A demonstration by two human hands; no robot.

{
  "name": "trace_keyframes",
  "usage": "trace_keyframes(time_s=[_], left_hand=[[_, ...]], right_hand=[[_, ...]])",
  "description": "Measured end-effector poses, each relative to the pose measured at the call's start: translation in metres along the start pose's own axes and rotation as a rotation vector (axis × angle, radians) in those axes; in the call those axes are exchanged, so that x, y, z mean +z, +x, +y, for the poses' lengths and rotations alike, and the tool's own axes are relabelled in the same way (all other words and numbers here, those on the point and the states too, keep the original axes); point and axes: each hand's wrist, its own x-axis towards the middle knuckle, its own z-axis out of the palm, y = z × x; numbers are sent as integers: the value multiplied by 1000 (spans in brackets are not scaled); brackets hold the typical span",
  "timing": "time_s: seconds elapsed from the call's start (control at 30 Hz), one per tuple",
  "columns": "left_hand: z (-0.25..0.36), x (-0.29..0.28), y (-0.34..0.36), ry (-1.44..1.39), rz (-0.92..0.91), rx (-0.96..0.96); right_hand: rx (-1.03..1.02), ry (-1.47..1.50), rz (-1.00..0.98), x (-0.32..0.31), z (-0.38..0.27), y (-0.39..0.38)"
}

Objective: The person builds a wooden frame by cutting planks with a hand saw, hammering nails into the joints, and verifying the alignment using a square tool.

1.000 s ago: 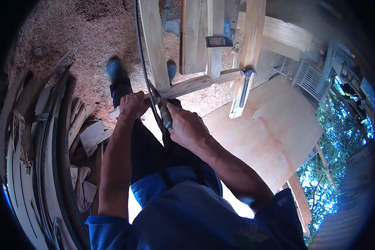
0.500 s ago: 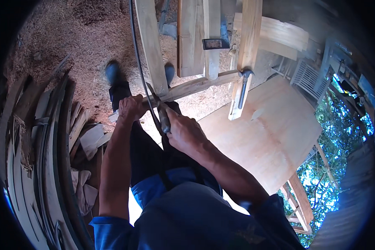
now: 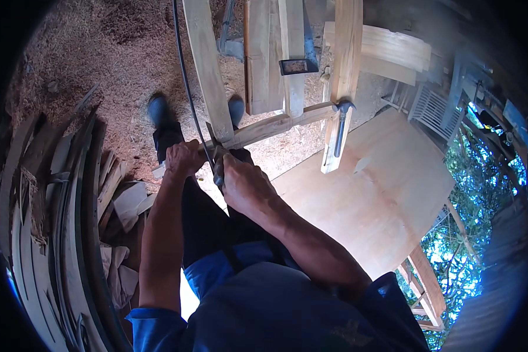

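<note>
My left hand (image 3: pixel 182 157) is closed round the left end of a horizontal wooden batten (image 3: pixel 258 130), which crosses several long boards (image 3: pixel 205 58). My right hand (image 3: pixel 245 186), just right of it, grips a hand tool (image 3: pixel 219 171) with a thick handle and a narrow dark blade angled up against the batten, beside a board's end. A long black cable or strip (image 3: pixel 185 82) runs down past both hands; its lower end is hard to make out. A claw hammer (image 3: pixel 340 132) rests on the right-hand board. A dark rectangular object (image 3: pixel 297 67) sits on a middle board.
Piled strips and offcuts (image 3: pixel 58 223) fill the left side. Sawdust (image 3: pixel 100 64) covers the ground around my shoes (image 3: pixel 160 111). A large plywood sheet (image 3: pixel 369 193) lies to the right. A white slatted rack (image 3: pixel 434 111), more lumber and foliage (image 3: pixel 475 188) are beyond it.
The boards, batten and hammer have shifted slightly left and down in the picture. My hands have moved a little the same way, right hand more, still gripping as before.
</note>
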Motion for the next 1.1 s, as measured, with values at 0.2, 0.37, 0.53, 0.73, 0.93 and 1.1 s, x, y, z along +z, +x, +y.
trace_keyframes(time_s=[0.2, 0.37, 0.53, 0.73, 0.93, 1.1], left_hand=[[4, 7, 2, -18, 20, 9], [-13, 21, 4, 23, 77, 26], [-7, 7, -7, -18, 18, 43], [5, 1, 44, -1124, -200, 73], [-11, 38, 66, -957, -163, 86], [30, -1, 57, -780, -296, -57]], right_hand=[[60, -53, -111, -45, -20, -79], [-7, -79, 50, -138, -29, -200], [-48, -169, 731, -132, 74, -122], [-193, -496, 876, -158, 157, 123], [-386, -519, 1070, -236, 196, 248], [-382, -539, 905, -262, 225, 268]])
